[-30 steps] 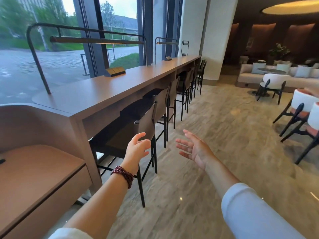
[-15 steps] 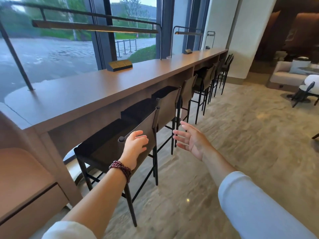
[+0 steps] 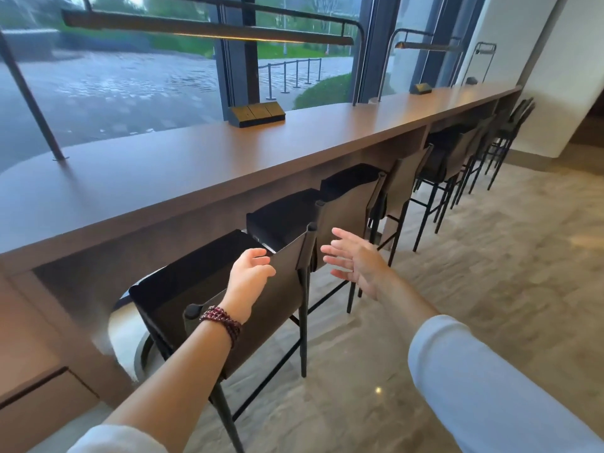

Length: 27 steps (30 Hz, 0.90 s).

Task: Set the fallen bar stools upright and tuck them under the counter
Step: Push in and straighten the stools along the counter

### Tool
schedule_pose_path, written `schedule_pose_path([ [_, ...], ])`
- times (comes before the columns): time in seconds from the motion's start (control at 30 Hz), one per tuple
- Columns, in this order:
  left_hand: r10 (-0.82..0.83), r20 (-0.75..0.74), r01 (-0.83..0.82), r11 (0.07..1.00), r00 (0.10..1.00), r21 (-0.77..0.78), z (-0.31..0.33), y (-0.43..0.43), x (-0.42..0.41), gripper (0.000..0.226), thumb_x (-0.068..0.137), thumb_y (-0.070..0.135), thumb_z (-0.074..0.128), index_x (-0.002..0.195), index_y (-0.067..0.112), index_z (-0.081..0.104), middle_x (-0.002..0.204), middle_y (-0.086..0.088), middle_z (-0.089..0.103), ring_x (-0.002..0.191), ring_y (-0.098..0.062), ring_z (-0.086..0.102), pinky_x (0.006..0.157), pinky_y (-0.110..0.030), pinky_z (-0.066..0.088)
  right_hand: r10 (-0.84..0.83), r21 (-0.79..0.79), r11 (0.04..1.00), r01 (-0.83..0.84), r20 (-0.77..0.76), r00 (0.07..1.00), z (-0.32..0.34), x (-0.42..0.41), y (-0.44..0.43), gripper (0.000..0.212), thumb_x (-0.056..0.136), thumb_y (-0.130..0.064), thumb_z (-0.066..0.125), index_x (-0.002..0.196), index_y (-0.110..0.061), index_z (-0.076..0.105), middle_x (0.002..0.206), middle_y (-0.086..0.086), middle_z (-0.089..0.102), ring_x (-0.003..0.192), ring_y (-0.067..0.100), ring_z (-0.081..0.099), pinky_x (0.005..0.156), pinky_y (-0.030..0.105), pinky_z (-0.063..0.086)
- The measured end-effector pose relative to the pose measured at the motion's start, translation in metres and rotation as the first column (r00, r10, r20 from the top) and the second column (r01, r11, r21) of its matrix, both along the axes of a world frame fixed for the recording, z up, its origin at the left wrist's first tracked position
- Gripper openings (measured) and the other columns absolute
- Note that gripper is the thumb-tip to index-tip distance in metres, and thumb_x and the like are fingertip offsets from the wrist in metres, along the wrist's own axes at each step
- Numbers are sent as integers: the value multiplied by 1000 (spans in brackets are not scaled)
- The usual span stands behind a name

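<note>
1. The left hand (image 3: 249, 276) lay over the top edge of the nearest stool's backrest (image 3: 261, 308), fingers curled loosely forward over it; whether they truly gripped the edge I could not tell.
2. A band of dark red beads (image 3: 222, 320) circled that wrist, and the forearm reached out bare from a pale sleeve.
3. The right hand (image 3: 354, 261) hung in the air just to the right of the same backrest, fingers spread wide and holding nothing, close to the corner post but apart from it.
4. The nearest stool (image 3: 202, 289) stood upright on its thin black legs, its dark seat pushed in beneath the edge of the bench (image 3: 196, 165).
5. A second stool (image 3: 340, 217) stood upright just beyond it, tucked in the same way, and a third (image 3: 405, 188) followed.
6. More stools (image 3: 457, 155) lined the bench toward the far wall, all on their feet.
7. On the bench top sat a small dark box with a wooden face (image 3: 256, 111) near the window, and long lamps (image 3: 209, 29) arched over it on slim metal posts.
8. The pale stone floor (image 3: 490, 256) was bare beside the row.
</note>
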<state>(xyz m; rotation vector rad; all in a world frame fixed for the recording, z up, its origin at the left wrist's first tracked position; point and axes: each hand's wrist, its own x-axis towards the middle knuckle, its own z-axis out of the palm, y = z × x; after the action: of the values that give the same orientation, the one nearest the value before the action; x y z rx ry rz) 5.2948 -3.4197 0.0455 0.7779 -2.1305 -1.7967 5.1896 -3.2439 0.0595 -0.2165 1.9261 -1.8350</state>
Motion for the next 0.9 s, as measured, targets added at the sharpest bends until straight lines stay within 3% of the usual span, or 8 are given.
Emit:
schedule_pose_path([
  [0.17,-1,65,8,995,998,-102,-5,-26,-57,47,87,-3,55,130,13,47,130,-6,54,104,-14,54,59,-13,41,69,86,994,-60,-94,993,-11,-72,-32,49,90,-18,62,135,-30,48,131,3,58,113,19,59,91,34,53],
  [0.27,-66,199,108,972,978,-209,-11,-45,-78,54,85,-1,58,135,14,43,132,-8,52,102,-13,52,58,-12,40,208,298,947,-123,-275,939,-20,-108,-52,56,89,-8,61,140,-27,45,134,4,57,119,18,55,95,28,47],
  [0.37,-95,387,228,922,917,-313,-17,-63,-83,60,85,6,61,140,15,38,136,-8,50,107,-16,53,64,-12,42,429,547,824,-146,-435,791,-32,-134,-70,62,87,-4,58,141,-29,43,137,2,54,107,17,60,83,21,50],
  [0.43,-90,524,322,871,847,-371,-23,-72,-78,61,86,14,64,140,16,36,136,-8,50,115,-19,53,77,-16,44,625,738,664,-120,-459,632,-42,-149,-83,62,88,-8,59,143,-29,40,140,2,51,114,21,56,95,31,48],
  [0.57,-32,803,554,740,595,-381,-43,-86,-60,60,81,29,68,135,13,46,135,-6,52,119,-22,53,93,-28,45,912,954,276,113,-297,282,-61,-174,-110,61,90,-22,57,146,-29,34,146,-1,45,138,27,32,111,44,27],
  [0.67,90,880,575,725,467,-379,-58,-89,-40,43,78,24,67,120,14,58,123,-5,62,110,-22,60,86,-30,50,973,982,89,164,-122,198,-69,-189,-121,56,89,-18,59,141,-27,39,138,3,52,131,28,38,107,46,30],
  [0.77,254,865,531,703,433,-473,-61,-80,-29,32,83,14,51,112,17,62,116,-2,65,106,-23,63,82,-32,51,997,972,11,234,-30,78,-75,-203,-126,52,86,-13,62,134,-22,44,130,4,56,126,29,42,101,46,37],
  [0.9,404,850,606,597,339,-525,-59,-74,-23,31,86,15,46,113,18,61,115,-1,65,108,-24,62,87,-36,48,998,957,59,284,-47,-49,-81,-217,-130,46,86,-8,59,128,-20,46,120,5,62,113,28,56,82,35,45],
])
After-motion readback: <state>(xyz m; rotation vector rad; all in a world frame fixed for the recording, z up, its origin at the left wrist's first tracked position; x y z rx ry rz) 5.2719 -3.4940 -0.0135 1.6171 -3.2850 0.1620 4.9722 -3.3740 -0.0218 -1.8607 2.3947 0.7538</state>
